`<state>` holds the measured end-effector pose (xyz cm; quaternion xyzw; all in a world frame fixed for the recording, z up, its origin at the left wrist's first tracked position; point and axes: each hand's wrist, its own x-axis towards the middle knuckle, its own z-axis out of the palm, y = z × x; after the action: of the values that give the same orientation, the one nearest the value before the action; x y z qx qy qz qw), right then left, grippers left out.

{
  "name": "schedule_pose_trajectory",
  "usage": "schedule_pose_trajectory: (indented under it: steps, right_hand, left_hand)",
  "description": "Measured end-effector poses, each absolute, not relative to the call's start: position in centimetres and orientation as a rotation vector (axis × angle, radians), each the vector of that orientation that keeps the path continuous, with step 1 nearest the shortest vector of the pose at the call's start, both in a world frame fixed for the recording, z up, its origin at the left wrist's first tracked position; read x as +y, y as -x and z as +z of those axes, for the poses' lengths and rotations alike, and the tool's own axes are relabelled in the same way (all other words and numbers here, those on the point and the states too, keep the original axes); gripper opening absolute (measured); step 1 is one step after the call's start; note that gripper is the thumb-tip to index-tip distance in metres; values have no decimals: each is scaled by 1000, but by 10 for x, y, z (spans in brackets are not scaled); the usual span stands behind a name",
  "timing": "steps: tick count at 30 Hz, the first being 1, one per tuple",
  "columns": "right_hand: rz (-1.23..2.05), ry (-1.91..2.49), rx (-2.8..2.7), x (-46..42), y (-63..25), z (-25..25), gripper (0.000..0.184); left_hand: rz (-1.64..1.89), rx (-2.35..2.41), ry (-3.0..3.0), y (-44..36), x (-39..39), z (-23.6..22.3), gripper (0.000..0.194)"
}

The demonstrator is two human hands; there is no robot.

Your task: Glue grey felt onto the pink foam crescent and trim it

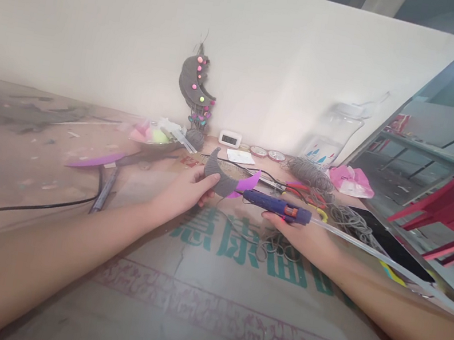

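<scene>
Pinched between the thumb and fingers of my left hand [193, 186] is a crescent moon cutout [222, 184]. Grey yarn wraps most of it, while its right tip shows bare purple. My right hand [291, 227] is closed around a blue glue gun [273, 204], whose nozzle points left at the purple part. Whether the nozzle touches the crescent I cannot tell. A long clear glue stick [361, 249] sticks out of the gun's back end. Loose grey yarn [270, 246] trails below the crescent onto the table.
A finished grey moon hanging [194, 80] with colored pom-poms is against the wall. Along the back are a small digital clock [230, 138], a yarn bundle [309, 173], a clear jug [331, 132] and a pink bag [351, 181]. A purple crescent piece [98, 160] and a black cable [24, 208] lie left.
</scene>
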<state>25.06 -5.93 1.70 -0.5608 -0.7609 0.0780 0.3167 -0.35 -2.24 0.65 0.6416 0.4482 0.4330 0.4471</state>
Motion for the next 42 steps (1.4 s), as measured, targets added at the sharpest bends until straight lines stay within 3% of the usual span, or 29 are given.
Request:
schedule_pose_trajectory:
  steps: [27,42]
  right_hand:
    - [378,1518,-1758,-54,-252,11,43]
    - [185,1506,-1855,-54,-254,14,39]
  left_hand:
    - [1022,1108,-1607,3,-22,4,28]
    - [982,1144,-1655,1,-25,8,27]
